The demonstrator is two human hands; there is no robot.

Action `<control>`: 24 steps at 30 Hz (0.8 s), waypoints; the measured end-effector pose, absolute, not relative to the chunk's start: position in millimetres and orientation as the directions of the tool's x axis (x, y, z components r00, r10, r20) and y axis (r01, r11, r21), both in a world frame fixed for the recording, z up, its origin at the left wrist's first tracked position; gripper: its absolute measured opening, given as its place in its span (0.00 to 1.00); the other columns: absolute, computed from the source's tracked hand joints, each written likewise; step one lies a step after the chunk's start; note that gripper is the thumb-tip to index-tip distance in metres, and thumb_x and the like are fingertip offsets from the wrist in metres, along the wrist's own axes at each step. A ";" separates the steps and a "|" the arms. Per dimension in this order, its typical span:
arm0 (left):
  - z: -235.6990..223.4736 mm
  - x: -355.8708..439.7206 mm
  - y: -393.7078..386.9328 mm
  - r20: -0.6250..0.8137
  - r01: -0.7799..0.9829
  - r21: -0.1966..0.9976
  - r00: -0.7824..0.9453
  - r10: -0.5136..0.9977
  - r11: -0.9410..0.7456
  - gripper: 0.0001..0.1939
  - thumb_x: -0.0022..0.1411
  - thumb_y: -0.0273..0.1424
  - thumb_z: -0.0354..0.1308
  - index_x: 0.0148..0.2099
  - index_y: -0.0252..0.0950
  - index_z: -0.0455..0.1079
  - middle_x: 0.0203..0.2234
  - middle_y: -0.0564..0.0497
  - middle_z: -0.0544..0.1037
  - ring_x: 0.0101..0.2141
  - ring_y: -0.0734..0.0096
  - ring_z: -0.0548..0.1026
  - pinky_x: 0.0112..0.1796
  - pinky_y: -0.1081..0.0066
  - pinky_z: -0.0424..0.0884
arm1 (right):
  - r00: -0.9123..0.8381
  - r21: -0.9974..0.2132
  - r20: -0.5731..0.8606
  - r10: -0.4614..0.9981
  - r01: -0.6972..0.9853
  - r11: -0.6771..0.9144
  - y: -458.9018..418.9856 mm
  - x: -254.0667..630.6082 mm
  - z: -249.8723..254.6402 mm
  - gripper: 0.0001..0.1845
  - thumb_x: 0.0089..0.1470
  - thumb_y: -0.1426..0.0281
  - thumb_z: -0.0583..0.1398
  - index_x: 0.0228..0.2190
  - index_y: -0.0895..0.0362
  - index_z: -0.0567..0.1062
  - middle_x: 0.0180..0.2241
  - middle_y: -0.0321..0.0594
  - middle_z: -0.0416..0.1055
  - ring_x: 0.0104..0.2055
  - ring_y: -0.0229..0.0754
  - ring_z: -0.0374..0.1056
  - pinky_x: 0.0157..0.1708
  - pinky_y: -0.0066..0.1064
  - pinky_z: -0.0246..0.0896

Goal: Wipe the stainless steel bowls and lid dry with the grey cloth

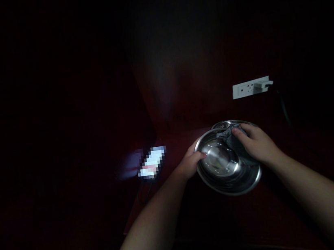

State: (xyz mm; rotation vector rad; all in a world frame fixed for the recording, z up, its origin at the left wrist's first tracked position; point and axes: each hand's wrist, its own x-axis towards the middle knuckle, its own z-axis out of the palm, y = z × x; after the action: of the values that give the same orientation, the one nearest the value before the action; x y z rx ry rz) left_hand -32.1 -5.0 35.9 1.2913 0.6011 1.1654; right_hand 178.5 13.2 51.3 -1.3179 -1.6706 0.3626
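While the steel bowl point(221, 161), right of the phone point(152, 162), is rim-pinched by the left hand point(190, 164), cloth point(238, 148) is gripped inside by the right hand point(257, 142). Wiping seems underway; steady rim support is called for.

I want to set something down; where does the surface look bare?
A small dark red patch looks bare between the glowing phone and the left hand. Crowded around the metal bowl: cloth, right hand, second metal rim behind. Elsewhere is too dark to judge.
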 end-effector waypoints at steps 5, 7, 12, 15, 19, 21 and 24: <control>35.0 -31.6 -5.0 0.238 -0.325 0.939 0.366 0.900 -0.116 0.33 0.42 0.27 0.56 0.55 0.37 0.67 0.47 0.48 0.76 0.52 0.52 0.68 0.50 0.62 0.61 | 0.003 -0.680 0.534 0.845 0.596 0.428 14.6 179.6 49.1 0.19 0.54 0.53 0.52 0.28 0.55 0.71 0.25 0.39 0.70 0.29 0.42 0.64 0.29 0.33 0.58; 34.3 -31.4 -4.5 0.248 -0.329 0.936 0.367 0.897 -0.125 0.33 0.42 0.27 0.56 0.55 0.37 0.67 0.47 0.48 0.76 0.52 0.52 0.68 0.50 0.62 0.61 | 0.006 -0.680 0.536 0.844 0.596 0.427 14.5 179.5 49.1 0.19 0.54 0.53 0.52 0.28 0.55 0.71 0.25 0.39 0.69 0.28 0.42 0.64 0.29 0.33 0.58; 31.3 -31.4 -3.3 0.256 -0.330 0.934 0.357 0.898 -0.135 0.32 0.43 0.29 0.56 0.55 0.36 0.68 0.48 0.48 0.76 0.53 0.52 0.67 0.50 0.63 0.61 | -0.003 -0.678 0.522 0.853 0.605 0.417 13.0 178.5 49.8 0.19 0.54 0.53 0.52 0.28 0.55 0.71 0.25 0.39 0.69 0.29 0.42 0.64 0.30 0.33 0.58; 30.5 -30.7 -3.2 0.247 -0.335 0.934 0.354 0.902 -0.125 0.32 0.43 0.30 0.57 0.55 0.36 0.67 0.48 0.47 0.76 0.52 0.52 0.68 0.50 0.62 0.61 | 0.002 -0.676 0.522 0.853 0.611 0.413 12.7 178.4 49.8 0.19 0.54 0.53 0.52 0.28 0.55 0.71 0.25 0.39 0.70 0.28 0.42 0.64 0.29 0.33 0.58; 30.4 -29.6 -2.4 0.261 -0.344 0.929 0.356 0.897 -0.134 0.32 0.43 0.30 0.57 0.54 0.35 0.68 0.47 0.47 0.76 0.52 0.52 0.68 0.49 0.63 0.62 | -0.006 -0.666 0.530 0.848 0.616 0.421 13.4 178.6 49.3 0.19 0.54 0.53 0.52 0.28 0.56 0.72 0.25 0.39 0.70 0.28 0.42 0.64 0.29 0.33 0.58; 29.6 -29.6 -1.7 0.254 -0.328 0.935 0.352 0.901 -0.136 0.32 0.43 0.30 0.57 0.54 0.35 0.68 0.46 0.47 0.77 0.51 0.52 0.69 0.48 0.63 0.62 | -0.006 -0.666 0.530 0.848 0.616 0.421 13.6 178.5 49.0 0.19 0.54 0.53 0.52 0.29 0.56 0.72 0.25 0.39 0.70 0.28 0.42 0.64 0.29 0.33 0.58; 27.5 -30.2 -1.0 0.240 -0.320 0.939 0.345 0.907 -0.127 0.31 0.44 0.31 0.57 0.54 0.36 0.67 0.46 0.47 0.76 0.49 0.54 0.70 0.47 0.63 0.63 | -0.003 -0.667 0.534 0.845 0.614 0.423 13.8 178.3 48.7 0.19 0.54 0.53 0.52 0.29 0.56 0.72 0.25 0.39 0.70 0.29 0.43 0.65 0.30 0.33 0.58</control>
State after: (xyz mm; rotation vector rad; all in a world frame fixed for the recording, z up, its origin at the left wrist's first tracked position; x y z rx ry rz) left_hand -30.2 -1.0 27.5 1.2804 0.6137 1.1733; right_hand 178.3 13.8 48.7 -1.2789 -1.7062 0.2988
